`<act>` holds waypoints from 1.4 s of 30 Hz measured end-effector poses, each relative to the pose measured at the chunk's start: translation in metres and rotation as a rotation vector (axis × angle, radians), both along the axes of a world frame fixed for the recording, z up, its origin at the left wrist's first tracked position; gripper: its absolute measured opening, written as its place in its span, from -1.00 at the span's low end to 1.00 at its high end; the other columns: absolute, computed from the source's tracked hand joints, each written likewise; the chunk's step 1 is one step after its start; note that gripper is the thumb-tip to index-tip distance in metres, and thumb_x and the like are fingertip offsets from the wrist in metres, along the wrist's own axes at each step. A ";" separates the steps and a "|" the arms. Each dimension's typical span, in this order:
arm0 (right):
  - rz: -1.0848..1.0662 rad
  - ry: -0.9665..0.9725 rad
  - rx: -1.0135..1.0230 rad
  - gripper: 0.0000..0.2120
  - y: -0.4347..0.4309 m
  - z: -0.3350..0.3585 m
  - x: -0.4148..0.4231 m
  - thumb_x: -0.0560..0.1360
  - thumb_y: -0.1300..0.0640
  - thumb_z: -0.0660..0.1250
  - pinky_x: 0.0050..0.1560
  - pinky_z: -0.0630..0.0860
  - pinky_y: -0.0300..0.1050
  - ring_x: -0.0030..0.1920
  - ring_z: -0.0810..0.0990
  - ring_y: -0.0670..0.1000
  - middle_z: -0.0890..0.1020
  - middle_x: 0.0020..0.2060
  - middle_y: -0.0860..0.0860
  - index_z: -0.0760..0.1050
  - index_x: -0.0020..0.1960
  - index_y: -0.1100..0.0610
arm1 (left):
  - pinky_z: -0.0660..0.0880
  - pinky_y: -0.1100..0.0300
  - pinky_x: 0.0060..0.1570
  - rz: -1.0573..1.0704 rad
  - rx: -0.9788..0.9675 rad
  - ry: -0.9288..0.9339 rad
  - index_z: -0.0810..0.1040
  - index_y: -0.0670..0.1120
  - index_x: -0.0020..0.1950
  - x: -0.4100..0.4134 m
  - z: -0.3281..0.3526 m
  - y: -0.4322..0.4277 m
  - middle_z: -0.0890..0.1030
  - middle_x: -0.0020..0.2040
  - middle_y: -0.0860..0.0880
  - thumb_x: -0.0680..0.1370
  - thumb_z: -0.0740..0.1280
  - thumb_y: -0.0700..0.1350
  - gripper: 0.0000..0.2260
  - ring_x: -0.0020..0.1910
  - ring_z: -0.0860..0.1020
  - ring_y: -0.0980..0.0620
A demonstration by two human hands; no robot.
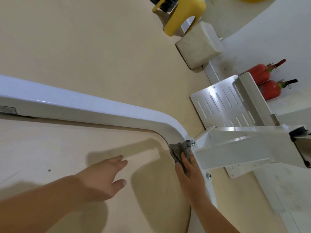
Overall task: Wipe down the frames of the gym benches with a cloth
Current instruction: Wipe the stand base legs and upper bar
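A white metal bench frame (84, 105) runs from the left edge and bends down at the centre right, where it bolts to a white square beam (235, 148). A crumpled grey cloth (180, 149) lies against the frame at this joint. My right hand (190, 175) presses the cloth onto the frame with straight fingers; part of the cloth is hidden under the hand. My left hand (104, 177) hovers over the beige floor to the left, fingers relaxed and spread, holding nothing.
A slotted steel plate (223, 105) sits behind the beam. Two red fire extinguishers (265, 81) lie by the white wall at the right. A yellow stool (183, 14) and a pale padded block (198, 44) stand at the top.
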State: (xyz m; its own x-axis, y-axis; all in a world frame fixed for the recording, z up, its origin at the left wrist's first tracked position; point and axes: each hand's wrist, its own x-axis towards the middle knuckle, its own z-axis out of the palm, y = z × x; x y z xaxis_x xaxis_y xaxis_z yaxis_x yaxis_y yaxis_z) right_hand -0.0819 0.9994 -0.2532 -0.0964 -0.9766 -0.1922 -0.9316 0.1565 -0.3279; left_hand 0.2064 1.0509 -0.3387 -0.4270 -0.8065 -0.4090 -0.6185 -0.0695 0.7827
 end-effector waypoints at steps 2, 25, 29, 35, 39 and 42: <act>-0.116 -0.289 0.047 -0.62 0.009 0.022 0.047 0.66 -0.08 0.24 0.54 0.25 -0.08 0.50 0.30 -0.25 0.37 0.49 -0.30 0.41 0.47 -0.22 | 0.07 0.23 0.57 0.184 0.079 0.154 0.11 0.12 0.65 0.004 0.019 0.001 0.13 0.64 0.17 0.65 0.16 0.26 -0.39 0.60 0.13 0.20; -0.007 -0.802 0.670 -0.74 0.094 0.344 0.381 0.63 0.01 0.25 0.11 0.63 0.10 0.00 0.73 0.14 0.75 -0.02 0.06 0.68 0.11 0.07 | 0.66 -0.19 -0.07 1.383 0.448 0.588 0.63 -0.06 -0.02 0.201 0.404 0.103 0.72 -0.13 -0.14 0.57 0.29 -0.16 -0.88 -0.11 0.71 -0.18; -0.128 -0.697 0.650 -0.80 0.112 0.431 0.374 0.61 0.05 0.30 0.01 0.58 0.01 -0.05 0.73 0.09 0.74 -0.04 0.09 0.65 0.06 0.11 | 0.57 0.19 -0.31 1.314 0.427 0.499 0.57 -0.16 0.01 0.211 0.514 0.125 0.68 -0.10 -0.17 0.63 0.24 -0.16 -0.87 -0.27 0.62 -0.02; -0.167 -0.567 0.644 -0.82 0.118 0.564 0.367 0.61 0.06 0.30 -0.10 0.52 -0.10 -0.11 0.70 0.04 0.74 -0.07 0.09 0.65 0.02 0.09 | 0.50 0.17 -0.32 1.224 0.416 0.436 0.58 -0.04 -0.06 0.231 0.651 0.137 0.66 -0.10 -0.15 0.64 0.27 -0.14 -0.87 -0.33 0.55 0.01; -0.237 -0.600 0.478 -0.82 0.095 0.624 0.358 0.61 0.09 0.27 -0.06 0.62 -0.09 -0.06 0.70 0.03 0.72 -0.12 0.03 0.64 -0.06 0.03 | 0.40 0.22 -0.44 1.171 0.410 0.412 0.59 -0.17 -0.02 0.238 0.712 0.102 0.61 -0.25 -0.14 0.64 0.28 -0.19 -0.89 -0.41 0.51 0.01; -0.350 -0.609 0.259 -0.84 0.064 0.645 0.332 0.62 0.10 0.26 0.13 0.62 0.03 -0.01 0.65 -0.02 0.68 -0.10 -0.08 0.63 0.00 -0.03 | 0.41 0.20 -0.45 1.111 0.411 0.389 0.60 -0.13 -0.02 0.226 0.739 0.048 0.62 -0.26 -0.12 0.65 0.27 -0.17 -0.87 -0.46 0.47 0.02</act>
State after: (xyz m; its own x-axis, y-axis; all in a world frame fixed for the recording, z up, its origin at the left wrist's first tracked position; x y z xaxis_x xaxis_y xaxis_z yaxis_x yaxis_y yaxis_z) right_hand 0.2499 1.0629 0.3921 -0.1962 -0.8246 -0.5305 -0.4789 0.5527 -0.6820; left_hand 0.4327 1.0993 0.4007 0.2542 -0.6504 -0.7158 0.1997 -0.6888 0.6969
